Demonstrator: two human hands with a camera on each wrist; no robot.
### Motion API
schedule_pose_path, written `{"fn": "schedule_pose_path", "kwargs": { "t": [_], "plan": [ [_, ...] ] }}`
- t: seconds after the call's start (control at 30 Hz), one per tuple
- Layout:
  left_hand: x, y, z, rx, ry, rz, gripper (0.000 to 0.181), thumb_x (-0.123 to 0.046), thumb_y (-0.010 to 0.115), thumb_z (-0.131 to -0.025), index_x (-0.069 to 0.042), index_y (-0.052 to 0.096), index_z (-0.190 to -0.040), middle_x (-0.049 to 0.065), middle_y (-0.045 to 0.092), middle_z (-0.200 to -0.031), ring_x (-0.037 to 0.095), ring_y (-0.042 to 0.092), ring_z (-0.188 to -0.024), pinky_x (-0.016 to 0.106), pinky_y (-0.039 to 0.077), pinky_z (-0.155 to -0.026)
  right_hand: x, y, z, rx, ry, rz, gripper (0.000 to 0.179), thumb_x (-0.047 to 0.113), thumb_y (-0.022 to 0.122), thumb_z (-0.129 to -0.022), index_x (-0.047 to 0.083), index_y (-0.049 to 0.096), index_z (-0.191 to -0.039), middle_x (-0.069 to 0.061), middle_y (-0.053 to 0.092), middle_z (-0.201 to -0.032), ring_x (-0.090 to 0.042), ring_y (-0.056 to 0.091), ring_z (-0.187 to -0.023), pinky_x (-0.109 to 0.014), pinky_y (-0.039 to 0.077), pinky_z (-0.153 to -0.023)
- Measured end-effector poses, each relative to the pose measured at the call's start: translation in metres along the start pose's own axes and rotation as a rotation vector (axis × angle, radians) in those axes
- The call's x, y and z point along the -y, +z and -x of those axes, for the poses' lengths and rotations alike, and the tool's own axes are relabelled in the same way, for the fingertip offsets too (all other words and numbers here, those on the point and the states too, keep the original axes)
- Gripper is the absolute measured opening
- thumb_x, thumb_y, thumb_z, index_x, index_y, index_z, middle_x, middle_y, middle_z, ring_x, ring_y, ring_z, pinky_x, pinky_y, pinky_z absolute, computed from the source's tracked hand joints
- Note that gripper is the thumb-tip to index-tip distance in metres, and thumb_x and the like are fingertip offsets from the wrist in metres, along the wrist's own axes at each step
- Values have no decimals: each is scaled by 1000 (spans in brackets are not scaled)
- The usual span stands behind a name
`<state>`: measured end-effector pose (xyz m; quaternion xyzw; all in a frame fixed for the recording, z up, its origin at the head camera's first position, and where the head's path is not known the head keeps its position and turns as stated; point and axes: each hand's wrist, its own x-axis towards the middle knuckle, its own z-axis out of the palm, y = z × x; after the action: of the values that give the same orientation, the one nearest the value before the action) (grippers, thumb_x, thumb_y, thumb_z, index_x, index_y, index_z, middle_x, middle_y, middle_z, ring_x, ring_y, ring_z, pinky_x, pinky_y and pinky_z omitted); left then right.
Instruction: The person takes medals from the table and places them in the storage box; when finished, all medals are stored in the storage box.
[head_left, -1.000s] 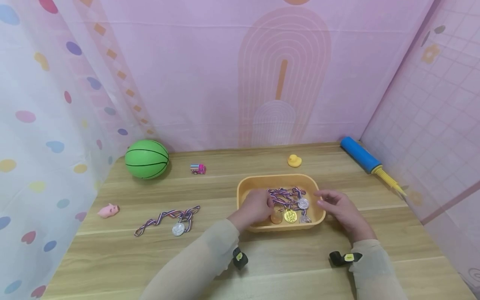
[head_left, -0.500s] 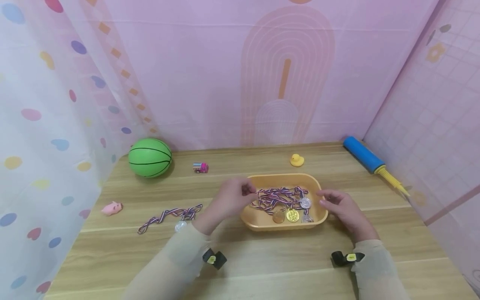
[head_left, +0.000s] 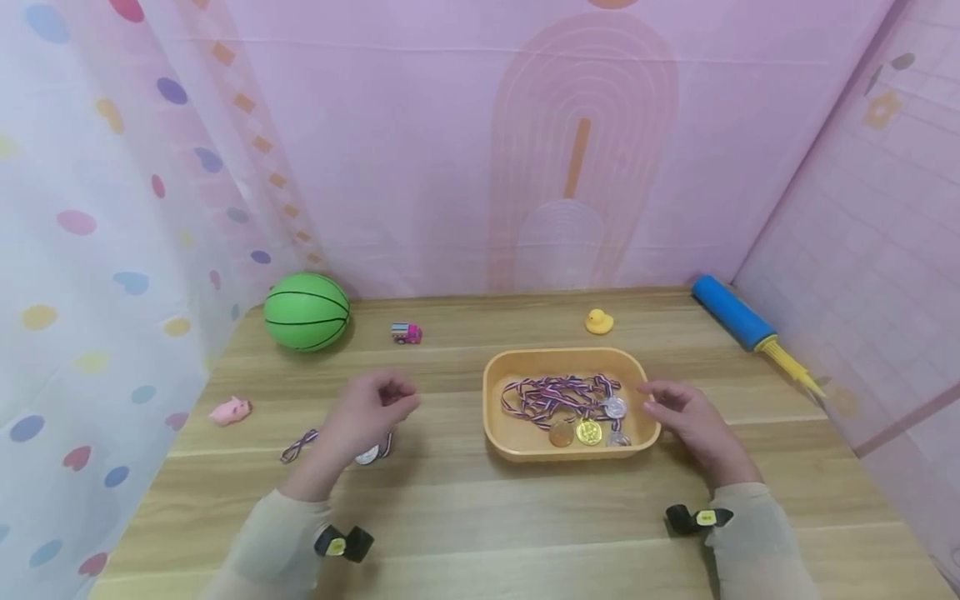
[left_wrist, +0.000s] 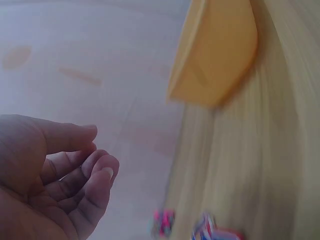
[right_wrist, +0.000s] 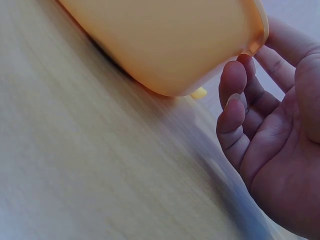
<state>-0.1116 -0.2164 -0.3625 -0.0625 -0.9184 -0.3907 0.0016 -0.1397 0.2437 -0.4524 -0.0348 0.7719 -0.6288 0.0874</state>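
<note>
My left hand [head_left: 367, 412] hovers over a silver medal [head_left: 367, 455] on the table, hiding much of its striped ribbon [head_left: 298, 447]. Nothing is held in that hand; its fingers [left_wrist: 100, 182] are loosely bent in the left wrist view. A yellow-orange tray [head_left: 555, 456] holds a bronze medal [head_left: 561, 434], a gold medal [head_left: 589, 432], silver medals [head_left: 615, 407] and tangled ribbons [head_left: 551, 396]. At the tray's right end, my right hand [head_left: 693, 425] touches the rim with its fingertips, the other fingers [right_wrist: 232, 80] relaxed below.
Behind the tray sits a yellow rubber duck [head_left: 598, 322]. A blue hand pump [head_left: 731, 310] with a yellow nozzle lies at the right. Towards the back left are a green ball [head_left: 307, 312] and a small toy truck [head_left: 406, 333]. A pink toy pig [head_left: 230, 411] lies near the left edge.
My left hand has come out of the tray and moved left, over the silver medal on the table. The right hand has stayed at the tray's right end.
</note>
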Motion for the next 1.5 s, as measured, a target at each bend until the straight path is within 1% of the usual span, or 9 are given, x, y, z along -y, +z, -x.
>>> {"fn": "schedule_pose_path", "kwargs": {
  "t": [0.27,0.5,0.6,0.73,0.8,1.03,1.2,1.4,1.5],
  "plan": [
    [49,-18,28,-78,-111,-23,18,-19,72,-86,-5,69,-96,4,66,-84,17,57,-75,29,49,-64,1,0,2,2,10,6,49,23,69,-89,-5,54,-126,-25,39,-144,-45,24,-138,-61,15,-110],
    [85,-12,42,-62,-214,13,17,-18,73,-85,-4,68,-95,4,65,-81,17,58,-73,27,50,-62,5,1,4,-1,-4,7,47,21,69,-89,-7,54,-125,-25,42,-143,-46,25,-138,-61,15,-110],
    [94,-7,44,-62,-228,20,20,-18,74,-84,-4,67,-96,5,66,-83,17,59,-75,28,50,-64,4,1,4,-3,-19,-2,45,18,69,-89,-7,55,-123,-12,53,-135,-46,26,-137,-61,15,-110],
    [101,-1,45,-79,-234,18,22,-17,76,-81,-3,67,-96,6,66,-85,17,59,-75,28,50,-66,2,1,4,-5,-32,-16,43,17,69,-89,-7,57,-122,11,60,-119,-44,27,-137,-60,15,-111],
    [102,1,44,-83,-237,13,23,-17,77,-80,-3,67,-96,5,67,-85,16,59,-75,29,50,-67,2,1,4,-5,-37,-22,42,17,69,-89,-7,57,-121,15,60,-116,-44,27,-137,-59,15,-111],
    [105,5,43,-72,-265,-9,27,-20,79,-78,-5,67,-98,4,66,-85,17,60,-75,31,49,-68,3,2,4,0,-45,-37,41,15,69,-89,-7,57,-121,17,61,-114,-42,28,-136,-58,16,-111],
    [105,7,41,-59,-277,-31,34,-27,81,-77,-6,68,-100,4,66,-86,17,58,-75,30,48,-67,3,2,4,-7,-37,-28,38,17,69,-89,-3,61,-120,14,62,-115,-34,36,-132,-57,18,-111],
    [103,10,38,-55,-273,-72,39,-31,83,-73,-6,69,-100,3,63,-84,17,55,-75,31,45,-67,3,1,4,-15,-38,-34,37,16,70,-88,-4,61,-118,17,62,-113,-43,28,-137,-60,14,-111],
    [102,11,37,-46,-282,-91,41,-32,83,-72,-6,68,-100,4,62,-84,18,54,-76,31,43,-67,4,2,4,-24,-35,-9,37,18,71,-88,-3,62,-118,14,63,-114,-38,34,-133,-59,17,-111]
  ]
}}
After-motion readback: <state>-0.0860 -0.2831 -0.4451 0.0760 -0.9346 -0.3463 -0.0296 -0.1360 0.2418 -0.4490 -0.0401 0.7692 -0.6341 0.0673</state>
